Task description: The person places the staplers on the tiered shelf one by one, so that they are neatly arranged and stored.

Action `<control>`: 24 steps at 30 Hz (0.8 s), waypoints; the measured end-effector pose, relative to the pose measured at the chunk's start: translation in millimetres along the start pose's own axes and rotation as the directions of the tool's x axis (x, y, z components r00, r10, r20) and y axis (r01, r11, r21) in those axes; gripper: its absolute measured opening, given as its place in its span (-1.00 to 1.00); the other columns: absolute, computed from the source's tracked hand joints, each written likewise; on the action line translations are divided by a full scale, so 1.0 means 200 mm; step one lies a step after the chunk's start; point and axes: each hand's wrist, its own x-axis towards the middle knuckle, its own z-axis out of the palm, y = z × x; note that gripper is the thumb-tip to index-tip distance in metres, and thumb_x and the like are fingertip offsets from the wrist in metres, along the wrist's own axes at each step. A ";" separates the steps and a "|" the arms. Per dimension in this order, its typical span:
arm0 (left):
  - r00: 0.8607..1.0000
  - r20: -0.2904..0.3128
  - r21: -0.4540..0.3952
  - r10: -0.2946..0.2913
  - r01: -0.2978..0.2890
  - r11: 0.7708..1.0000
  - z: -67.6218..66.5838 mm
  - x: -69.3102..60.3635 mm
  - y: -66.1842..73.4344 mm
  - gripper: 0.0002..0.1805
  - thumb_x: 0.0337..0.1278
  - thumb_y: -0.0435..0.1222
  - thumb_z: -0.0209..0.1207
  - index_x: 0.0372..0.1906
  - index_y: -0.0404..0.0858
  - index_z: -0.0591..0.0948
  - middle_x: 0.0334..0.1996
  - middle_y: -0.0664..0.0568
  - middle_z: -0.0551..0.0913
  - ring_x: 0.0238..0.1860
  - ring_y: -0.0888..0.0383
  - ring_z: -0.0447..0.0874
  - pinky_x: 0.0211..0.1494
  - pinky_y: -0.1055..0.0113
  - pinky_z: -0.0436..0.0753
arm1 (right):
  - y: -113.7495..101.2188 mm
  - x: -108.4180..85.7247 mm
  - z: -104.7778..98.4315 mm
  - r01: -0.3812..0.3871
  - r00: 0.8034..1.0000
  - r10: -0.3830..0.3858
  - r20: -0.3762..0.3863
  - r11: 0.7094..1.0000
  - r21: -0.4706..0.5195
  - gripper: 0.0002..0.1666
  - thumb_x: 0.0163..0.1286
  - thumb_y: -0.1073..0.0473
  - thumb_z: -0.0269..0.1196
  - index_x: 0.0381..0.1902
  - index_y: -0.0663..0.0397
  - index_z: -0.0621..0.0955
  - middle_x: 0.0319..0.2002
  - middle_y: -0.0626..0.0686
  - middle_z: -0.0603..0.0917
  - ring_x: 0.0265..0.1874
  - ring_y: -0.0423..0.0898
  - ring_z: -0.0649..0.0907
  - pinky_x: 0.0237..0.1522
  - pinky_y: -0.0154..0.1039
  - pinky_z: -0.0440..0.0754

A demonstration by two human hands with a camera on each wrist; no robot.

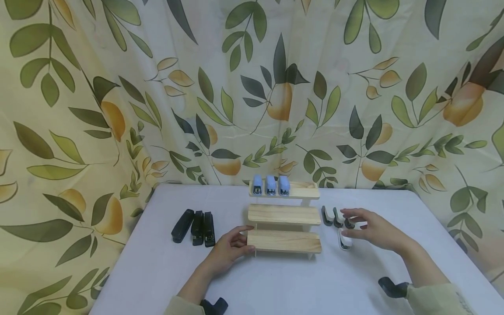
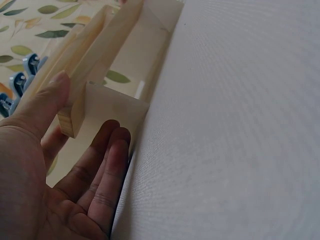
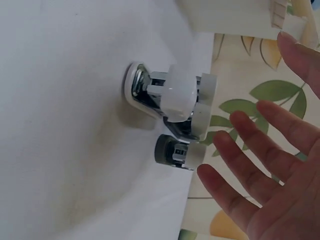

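My left hand (image 1: 230,250) grips the left end of the lowest board of a three-step wooden display stand (image 1: 284,241). In the left wrist view, the thumb (image 2: 49,102) lies against the board, with the other fingers below. My right hand (image 1: 379,231) hovers over a small white stapler (image 1: 344,241) to the right of the stand, fingers spread and holding nothing. Just behind it stand several small staplers (image 1: 327,216) with pale tops and dark bases, one partly hidden by the fingers. Three small blue staplers (image 1: 271,185) stand in a row on the top board.
Three black staplers (image 1: 197,228) lie on the white-covered table (image 1: 299,288), left of the stand. The middle board (image 1: 284,214) bears nothing. A leaf-and-fruit patterned curtain (image 1: 260,131) hangs behind and at the left.
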 end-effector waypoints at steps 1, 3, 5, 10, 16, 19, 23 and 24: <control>1.000 0.000 0.000 -0.002 0.002 1.000 0.00 0.00 0.00 -0.37 0.18 0.02 0.44 0.36 0.27 0.52 -0.02 0.06 0.71 -0.04 0.12 0.70 0.05 0.28 0.65 | 0.00 0.00 0.00 -0.009 1.000 0.009 0.007 1.000 0.000 -0.10 0.35 -0.07 0.44 0.48 0.25 0.39 0.37 0.39 0.50 0.30 0.38 0.51 0.19 0.34 0.56; 1.000 0.000 0.002 -0.004 0.004 1.000 0.00 0.00 0.00 -0.37 0.19 0.02 0.44 0.37 0.27 0.52 -0.02 0.07 0.71 -0.04 0.12 0.69 0.05 0.28 0.65 | 0.01 0.00 0.01 -0.022 1.000 0.022 0.019 1.000 -0.002 -0.09 0.34 -0.07 0.45 0.48 0.26 0.39 0.37 0.39 0.50 0.30 0.39 0.51 0.18 0.33 0.57; 1.000 0.000 0.001 -0.005 0.005 1.000 0.00 0.00 0.01 -0.37 0.19 0.01 0.44 0.37 0.27 0.51 -0.02 0.07 0.70 -0.03 0.12 0.69 0.05 0.28 0.65 | 0.02 -0.01 0.01 -0.027 0.999 0.028 0.027 1.000 -0.003 -0.09 0.33 -0.07 0.46 0.47 0.27 0.40 0.36 0.40 0.50 0.30 0.38 0.51 0.16 0.33 0.58; 1.000 -0.001 0.004 -0.001 0.001 1.000 0.00 -0.01 0.01 -0.36 0.19 0.02 0.43 0.37 0.27 0.51 -0.02 0.07 0.71 -0.03 0.12 0.69 0.05 0.28 0.65 | 0.04 -0.01 0.02 -0.042 0.998 0.042 0.042 0.999 -0.001 -0.11 0.32 -0.05 0.46 0.45 0.26 0.41 0.36 0.40 0.51 0.29 0.40 0.51 0.12 0.33 0.61; 1.000 -0.003 0.010 0.000 0.000 1.000 -0.01 0.00 0.01 -0.37 0.19 0.03 0.43 0.37 0.29 0.51 -0.02 0.07 0.71 -0.02 0.12 0.69 0.06 0.26 0.64 | 0.07 -0.02 0.03 -0.054 0.997 0.054 0.058 0.999 0.004 -0.14 0.33 -0.04 0.45 0.44 0.27 0.42 0.35 0.40 0.52 0.29 0.41 0.51 0.11 0.32 0.62; 1.000 -0.003 0.010 -0.003 0.003 1.000 -0.01 0.00 0.01 -0.37 0.19 0.03 0.43 0.37 0.30 0.51 -0.02 0.07 0.71 -0.02 0.12 0.69 0.06 0.25 0.64 | 0.08 -0.02 0.03 -0.065 0.996 0.064 0.065 0.998 0.011 -0.15 0.33 -0.04 0.45 0.42 0.26 0.44 0.34 0.40 0.52 0.29 0.41 0.52 0.11 0.31 0.62; 1.000 0.000 0.009 -0.008 0.008 1.000 0.00 0.00 0.00 -0.36 0.19 0.04 0.43 0.37 0.31 0.50 -0.01 0.08 0.71 -0.02 0.13 0.69 0.07 0.25 0.63 | 0.10 -0.03 0.04 -0.080 0.994 0.078 0.072 0.997 0.021 -0.16 0.33 -0.04 0.45 0.42 0.27 0.44 0.33 0.39 0.52 0.28 0.40 0.53 0.11 0.31 0.63; 1.000 0.001 0.008 -0.009 0.009 1.000 0.00 0.00 0.00 -0.36 0.19 0.04 0.43 0.37 0.32 0.50 -0.01 0.08 0.71 -0.02 0.13 0.69 0.07 0.25 0.63 | 0.11 -0.03 0.05 -0.083 0.994 0.081 0.071 0.996 0.019 -0.15 0.33 -0.05 0.45 0.41 0.27 0.44 0.33 0.39 0.52 0.28 0.39 0.54 0.11 0.30 0.63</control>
